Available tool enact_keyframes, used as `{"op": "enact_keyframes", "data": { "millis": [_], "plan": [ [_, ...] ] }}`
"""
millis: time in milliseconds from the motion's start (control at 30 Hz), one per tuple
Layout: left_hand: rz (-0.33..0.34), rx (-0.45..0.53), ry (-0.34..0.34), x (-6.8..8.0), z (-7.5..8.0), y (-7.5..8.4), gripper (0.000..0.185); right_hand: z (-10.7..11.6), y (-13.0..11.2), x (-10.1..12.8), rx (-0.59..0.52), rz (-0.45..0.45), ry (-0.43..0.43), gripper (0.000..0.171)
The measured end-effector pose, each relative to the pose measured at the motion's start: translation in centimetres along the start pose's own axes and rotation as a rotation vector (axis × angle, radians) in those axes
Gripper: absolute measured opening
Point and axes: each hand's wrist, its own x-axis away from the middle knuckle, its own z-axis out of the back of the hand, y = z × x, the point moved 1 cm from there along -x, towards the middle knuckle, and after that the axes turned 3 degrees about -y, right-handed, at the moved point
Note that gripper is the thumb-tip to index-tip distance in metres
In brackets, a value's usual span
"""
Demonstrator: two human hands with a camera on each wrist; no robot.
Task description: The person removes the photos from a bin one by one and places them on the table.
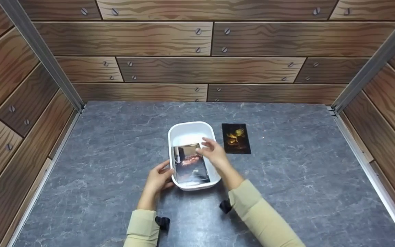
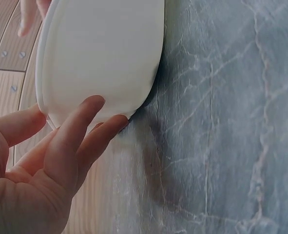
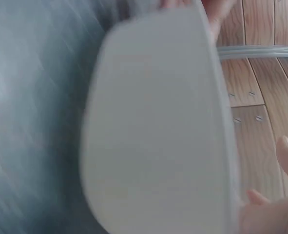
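A white plastic tub [image 1: 190, 132] sits on the table. At its left side my left hand [image 1: 159, 177] grips it, with the thumb at the rim and fingers against the outer wall, as the left wrist view shows [image 2: 51, 165]. Inside the tub lies a glossy photo print [image 1: 189, 166] with a reddish shape on a dark ground. My right hand [image 1: 214, 154] reaches over the tub's right rim, its fingers spread apart and its fingertips close to the photo's upper right corner. In the right wrist view the tub's wall [image 3: 158, 126] hides the photo.
To the right of the tub, a dark picture card [image 1: 236, 138] with yellow and orange shapes lies flat on the grey marbled table [image 1: 115, 137]. Wood-patterned panels [image 1: 170, 37] with metal corner posts stand at the back and both sides.
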Motion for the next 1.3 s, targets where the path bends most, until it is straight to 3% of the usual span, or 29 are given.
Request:
{"op": "enact_keyframes", "data": {
  "millis": [200,467,633,767,1000,1133,1300],
  "plan": [
    [-0.012,-0.013,0.001,0.0,0.0,0.0,0.051,-1.3,2.0,0.5,0.059,-0.069,0.010,0.065],
    [-0.014,-0.013,0.007,-0.3,-0.2,0.2,0.050,-2.2,2.8,0.2,0.167,-0.151,0.024,0.073],
    [-0.013,-0.016,0.011,-0.4,-0.2,0.1,0.049,-2.5,2.8,0.0,0.259,-0.166,0.026,0.071],
    [-0.011,-0.001,0.016,-0.4,0.0,-0.1,0.048,-2.5,3.4,-0.9,0.257,-0.161,0.018,0.073],
    [-0.013,0.026,0.007,-0.3,0.1,-0.1,0.049,-2.0,8.4,-4.7,0.185,-0.083,-0.009,0.069],
    [-0.012,0.041,0.000,-0.1,0.0,-0.2,0.050,-1.8,9.9,-5.6,0.192,-0.043,-0.014,0.061],
    [-0.013,0.049,-0.008,-0.1,0.0,-0.2,0.052,-1.6,14.6,-8.8,0.198,-0.041,0.012,0.054]
  ]
}}
